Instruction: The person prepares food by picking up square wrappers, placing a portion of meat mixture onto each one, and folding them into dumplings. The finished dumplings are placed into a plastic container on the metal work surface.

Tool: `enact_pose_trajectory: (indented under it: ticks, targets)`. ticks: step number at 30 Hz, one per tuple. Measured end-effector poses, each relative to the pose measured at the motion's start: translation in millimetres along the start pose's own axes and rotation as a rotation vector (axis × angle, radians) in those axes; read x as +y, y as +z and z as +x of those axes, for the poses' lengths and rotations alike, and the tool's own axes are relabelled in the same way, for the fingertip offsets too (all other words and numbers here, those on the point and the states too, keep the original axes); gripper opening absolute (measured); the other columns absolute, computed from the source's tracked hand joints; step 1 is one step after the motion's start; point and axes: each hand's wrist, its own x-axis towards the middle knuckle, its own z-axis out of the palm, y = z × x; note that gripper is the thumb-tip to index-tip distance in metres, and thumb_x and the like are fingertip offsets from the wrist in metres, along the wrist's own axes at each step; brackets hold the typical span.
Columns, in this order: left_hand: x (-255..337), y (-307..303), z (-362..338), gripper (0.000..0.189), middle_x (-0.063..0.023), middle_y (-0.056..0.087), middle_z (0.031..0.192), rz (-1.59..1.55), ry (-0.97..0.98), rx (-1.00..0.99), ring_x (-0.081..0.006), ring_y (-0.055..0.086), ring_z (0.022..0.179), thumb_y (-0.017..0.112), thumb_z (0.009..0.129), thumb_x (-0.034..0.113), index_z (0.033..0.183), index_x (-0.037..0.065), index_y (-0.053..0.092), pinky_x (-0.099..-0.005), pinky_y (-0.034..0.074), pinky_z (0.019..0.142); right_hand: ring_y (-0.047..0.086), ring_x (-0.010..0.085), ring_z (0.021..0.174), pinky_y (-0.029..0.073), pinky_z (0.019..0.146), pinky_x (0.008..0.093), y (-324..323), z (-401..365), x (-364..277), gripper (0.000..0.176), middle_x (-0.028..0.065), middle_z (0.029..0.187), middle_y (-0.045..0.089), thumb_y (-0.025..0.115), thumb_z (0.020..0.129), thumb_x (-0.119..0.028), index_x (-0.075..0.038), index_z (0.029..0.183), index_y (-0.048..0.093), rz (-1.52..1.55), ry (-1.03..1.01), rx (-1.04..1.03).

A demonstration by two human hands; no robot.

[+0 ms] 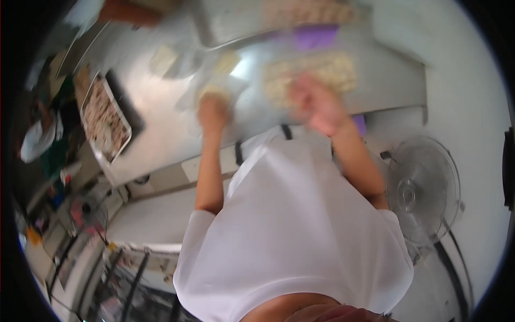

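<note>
My left hand is at a small pale-yellow piece on the metal table, over what looks like a clear sheet. Blur smears its fingers, so whether it grips the piece does not show. My right hand is over the near left part of a batch of small pale lumps laid close together. Its fingers look bent but are smeared by motion, and anything in them cannot be made out. Beyond my left hand lie another pale-yellow piece and a pale square piece.
A metal tray of brownish shredded food stands on the table's left side. Behind the lumps are a purple item and another blurred batch. A standing fan is at right. Another person is at far left.
</note>
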Motion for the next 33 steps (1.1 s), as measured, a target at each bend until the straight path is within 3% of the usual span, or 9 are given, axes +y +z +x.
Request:
enact_pose_trajectory:
  ticks: [2,3,5,6,7,9,10,12,33]
  targets:
    - [4.4,-7.2,1.8,0.021,-0.0147,0.064,0.09,0.025,-0.051,-0.087,-0.0366,0.06,0.087,0.065,0.078,0.024,0.089,0.006,0.066,-0.0462,0.049,0.075,0.034,0.0043,0.056,0.035,0.05,0.0207,41.3,10.1,24.0,0.024,-0.0058,0.071,0.039,0.05,0.099,-0.027,-0.01,0.115,0.057,0.222,0.277,-0.215]
    - [-32.0,16.5,-13.2,0.024,-0.0143,0.064,0.087,-0.211,0.038,-0.004,-0.0366,0.06,0.085,0.066,0.079,0.029,0.088,0.007,0.066,-0.0447,0.05,0.075,0.032,0.0049,0.055,0.034,0.051,0.0227,67.2,12.0,35.7,0.023,-0.0059,0.07,0.036,0.049,0.099,-0.025,-0.009,0.114,0.057,0.228,0.42,-0.063]
    - [-23.4,21.0,-5.0,0.029,-0.0111,0.064,0.087,-0.209,-0.277,-0.122,-0.0336,0.06,0.086,0.075,0.072,0.031,0.084,0.008,0.063,-0.0407,0.049,0.077,0.039,0.0062,0.055,0.055,0.064,0.0309,117.8,9.7,46.7,0.025,-0.0046,0.069,0.037,0.049,0.098,-0.023,-0.005,0.115,0.054,0.278,0.501,-0.278]
    - [-15.6,13.7,-2.6,0.027,-0.0105,0.064,0.086,-0.145,-0.124,-0.044,-0.0329,0.061,0.085,0.076,0.071,0.029,0.082,0.008,0.063,-0.0406,0.049,0.076,0.043,0.0064,0.056,0.06,0.071,0.041,142.7,6.6,48.8,0.025,-0.0034,0.069,0.04,0.05,0.096,-0.019,-0.004,0.116,0.051,0.424,0.63,-0.372]
    - [-5.4,1.1,1.1,0.026,-0.0098,0.063,0.086,-0.082,0.02,0.038,-0.0321,0.061,0.084,0.077,0.071,0.028,0.081,0.008,0.063,-0.0406,0.049,0.075,0.044,0.0064,0.056,0.061,0.069,0.0467,176.9,-0.9,39.9,0.024,-0.0024,0.068,0.041,0.05,0.094,-0.014,-0.003,0.115,0.05,0.373,0.623,-0.401]
    - [17.6,-17.8,6.5,0.022,-0.0119,0.062,0.08,-0.081,-0.076,-0.016,-0.0326,0.061,0.077,0.077,0.071,0.019,0.078,0.005,0.062,-0.0406,0.048,0.069,0.044,0.0086,0.053,0.05,0.049,0.0321,215.2,-9.8,48.6,0.016,-0.0008,0.067,0.042,0.051,0.089,-0.008,0.0,0.102,0.055,0.682,0.793,-0.588]
    - [21.6,-20.9,5.9,0.022,-0.0119,0.062,0.08,-0.098,-0.081,-0.029,-0.0326,0.061,0.077,0.077,0.071,0.019,0.078,0.005,0.062,-0.0406,0.048,0.069,0.051,0.0157,0.051,0.05,0.05,0.0416,226.9,-3.3,65.4,0.007,0.0075,0.069,0.048,0.046,0.089,-0.002,-0.002,0.089,0.053,0.855,0.839,-0.794]
    - [23.0,-22.1,5.6,0.024,-0.0106,0.061,0.084,-0.073,-0.086,0.002,-0.033,0.06,0.079,0.078,0.07,0.021,0.077,0.006,0.062,-0.0415,0.048,0.07,0.034,0.0095,0.054,0.031,0.045,0.0233,247.3,-21.2,40.4,0.03,0.0102,0.075,0.041,0.036,0.102,-0.01,0.01,0.124,0.042,0.857,0.807,-0.87]
    - [30.1,-20.7,3.3,0.013,-0.0119,0.058,0.093,-0.067,-0.138,-0.091,-0.0347,0.058,0.089,0.065,0.083,0.014,0.085,0.002,0.06,-0.0446,0.048,0.075,0.036,0.0067,0.051,0.03,0.044,0.0193,272.3,0.5,37.1,0.031,0.0012,0.069,0.041,0.033,0.103,-0.014,0.008,0.118,0.049,0.839,0.543,-1.026]
